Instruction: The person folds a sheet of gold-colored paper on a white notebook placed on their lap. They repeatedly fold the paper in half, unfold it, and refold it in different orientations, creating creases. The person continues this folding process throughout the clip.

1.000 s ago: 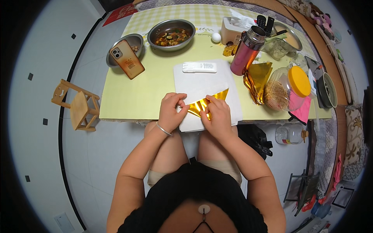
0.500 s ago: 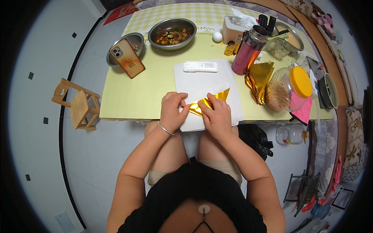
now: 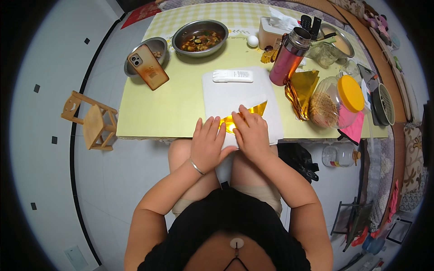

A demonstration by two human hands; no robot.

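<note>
A folded piece of gold foil paper (image 3: 258,109) lies on a stack of white paper (image 3: 217,92) near the table's front edge. My left hand (image 3: 209,143) is spread flat over the left end of the foil, fingers stretched forward and thumb out to the right. On the foil's middle rest the fingertips of my right hand (image 3: 251,134), its fingers extended and slightly apart. Both hands cover part of the foil, so its left end is mostly hidden. A white plastic stick-shaped object (image 3: 233,76) lies across the top of the paper stack.
Right of the paper stand a purple-orange thermos (image 3: 288,61), more gold foil sheets (image 3: 304,88) and a yellow-lidded jar (image 3: 326,103). A phone (image 3: 148,67) leans on a steel bowl (image 3: 129,67) at left. Behind are a bowl of food (image 3: 177,49) and a tissue box (image 3: 267,34).
My left hand has gone from pinching the foil's left end to lying flat over it, slightly nearer to me and rightward. My right hand stays on the foil, its fingers a little straighter.
</note>
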